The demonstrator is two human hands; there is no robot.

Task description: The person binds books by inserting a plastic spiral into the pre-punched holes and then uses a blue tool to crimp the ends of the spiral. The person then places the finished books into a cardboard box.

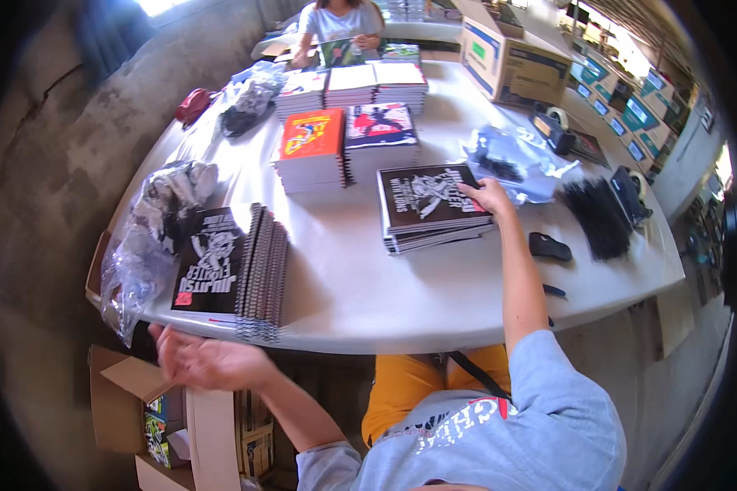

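Observation:
A stack of black-covered notebooks [424,200] lies at the middle right of the table, its lower books slightly askew. My right hand [487,199] grips the right edge of the top notebook; the fingers beneath are partly hidden. Empty and slightly blurred, my left hand [213,358] is off the table's near edge with its fingers apart. Just beyond it stands another stack of black notebooks [209,260], with wire spiral bindings [260,274] along its right side. Below the left hand, an open cardboard box [213,434] holds some colourful printed items [157,430].
Orange-covered [311,135] and dark blue-and-white [381,125] notebook stacks stand mid-table. Crumpled plastic [160,213] lies left. At right are a plastic bag [520,159], black wire spines [598,217], tape dispensers [553,129] and a large carton [512,65]. Another person [340,24] handles a book opposite.

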